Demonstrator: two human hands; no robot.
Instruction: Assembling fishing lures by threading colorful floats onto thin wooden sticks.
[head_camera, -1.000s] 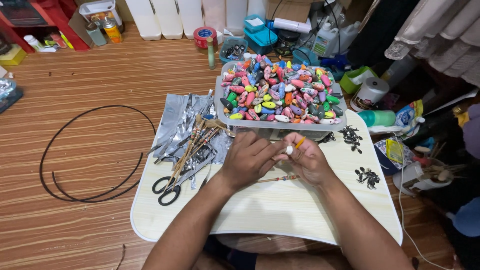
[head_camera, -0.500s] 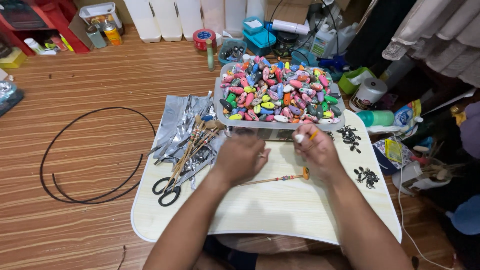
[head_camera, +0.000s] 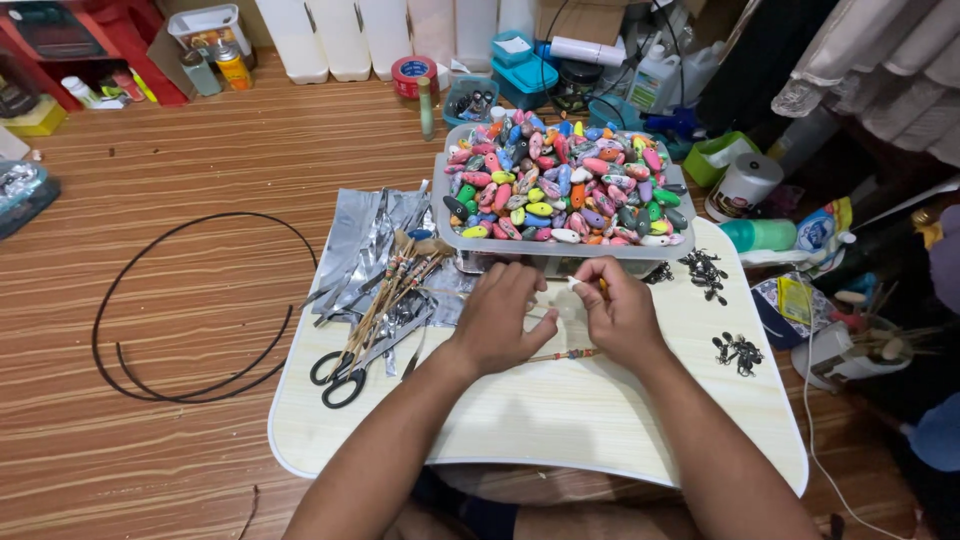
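Note:
My right hand (head_camera: 622, 318) pinches a small white bead (head_camera: 574, 283) at its fingertips, just in front of the grey tray (head_camera: 560, 251) heaped with colourful oval beads (head_camera: 560, 185). Close beside it, my left hand (head_camera: 503, 318) has its fingers curled and pinched on what looks like a thin clear line (head_camera: 543, 316) running toward the bead. Under both hands a thin stick with small coloured beads (head_camera: 566, 354) lies on the pale lap table (head_camera: 520, 425).
Left of my hands lie a bundle of thin wooden sticks (head_camera: 396, 288), silver foil sheets (head_camera: 362, 232) and black-handled scissors (head_camera: 343, 376). Small black metal hooks (head_camera: 705, 270) sit in clusters on the table's right. A black wire loop (head_camera: 130, 290) lies on the wooden floor. Bottles and boxes crowd the far edge.
My right hand reached to the tray, then came back toward my left hand with a white bead. The beaded stick was laid down on the table.

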